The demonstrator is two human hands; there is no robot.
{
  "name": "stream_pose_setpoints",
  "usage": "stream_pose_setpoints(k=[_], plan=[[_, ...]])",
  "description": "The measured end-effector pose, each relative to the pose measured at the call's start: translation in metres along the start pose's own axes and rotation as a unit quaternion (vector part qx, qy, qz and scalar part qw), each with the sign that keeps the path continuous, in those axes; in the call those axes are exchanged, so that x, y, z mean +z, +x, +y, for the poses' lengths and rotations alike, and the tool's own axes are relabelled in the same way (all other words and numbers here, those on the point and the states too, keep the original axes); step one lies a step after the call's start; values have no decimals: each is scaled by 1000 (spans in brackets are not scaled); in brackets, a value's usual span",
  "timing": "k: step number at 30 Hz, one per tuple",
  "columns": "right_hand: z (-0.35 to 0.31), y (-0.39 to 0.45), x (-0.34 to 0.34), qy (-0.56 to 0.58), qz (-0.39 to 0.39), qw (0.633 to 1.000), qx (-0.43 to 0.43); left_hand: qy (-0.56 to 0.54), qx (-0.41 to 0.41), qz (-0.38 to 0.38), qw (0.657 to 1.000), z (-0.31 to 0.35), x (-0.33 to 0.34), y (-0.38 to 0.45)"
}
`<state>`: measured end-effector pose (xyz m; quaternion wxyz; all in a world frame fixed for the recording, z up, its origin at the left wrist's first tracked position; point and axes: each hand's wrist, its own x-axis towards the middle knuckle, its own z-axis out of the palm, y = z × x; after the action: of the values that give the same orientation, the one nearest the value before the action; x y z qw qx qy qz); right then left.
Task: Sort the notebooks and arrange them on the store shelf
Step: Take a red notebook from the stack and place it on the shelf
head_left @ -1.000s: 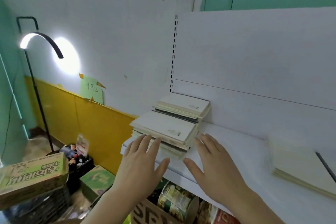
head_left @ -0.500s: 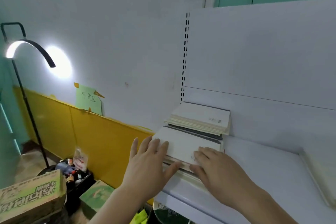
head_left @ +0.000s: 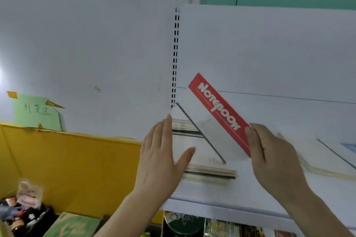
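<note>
Head: right hand (head_left: 269,152) tilts notebook (head_left: 215,121) (shelf (head_left: 269,194) edge near).

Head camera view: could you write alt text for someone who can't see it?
A person's right hand tilts up a white notebook with a red "NOTEBOOK" band above a notebook stack on a white shelf, the left hand open beside it.

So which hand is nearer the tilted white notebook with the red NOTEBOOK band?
Right. The right hand grips the white notebook with the red band at its red edge; the left hand is flat against the stack's left side, below it.
</note>
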<state>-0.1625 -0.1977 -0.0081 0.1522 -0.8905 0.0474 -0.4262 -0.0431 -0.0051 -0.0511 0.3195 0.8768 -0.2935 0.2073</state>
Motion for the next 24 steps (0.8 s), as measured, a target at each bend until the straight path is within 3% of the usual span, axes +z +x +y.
stream_pose_setpoints(k=[3, 5, 7, 9, 12, 14, 18, 20, 24], plan=[[-27, -5, -7, 121, 23, 987, 107, -196, -59, -64, 977, 11, -4, 0], [-39, -10, -4, 181, 11, 968, 171, -398, -98, -88, 908, 22, -6, -3], [-44, -14, 2, 215, -16, 956, 201, -497, -120, -56, 857, 29, -9, -7], [-43, -16, 7, 245, -39, 948, 200, -537, -133, -26, 832, 30, -16, -10], [-24, -13, 17, 188, -68, 966, 164, -510, -148, 9, 847, 17, -23, -11], [-6, -11, 29, 74, -147, 978, 127, -466, -154, 36, 870, 1, -26, -13], [15, -15, 56, -101, -331, 938, 9, -441, -152, 23, 884, -16, -29, -23], [17, -17, 62, -144, -346, 927, -24, -434, -154, 21, 887, -18, -30, -27], [16, -9, 49, -142, -298, 942, -59, -425, -155, 31, 891, -20, -30, -26]])
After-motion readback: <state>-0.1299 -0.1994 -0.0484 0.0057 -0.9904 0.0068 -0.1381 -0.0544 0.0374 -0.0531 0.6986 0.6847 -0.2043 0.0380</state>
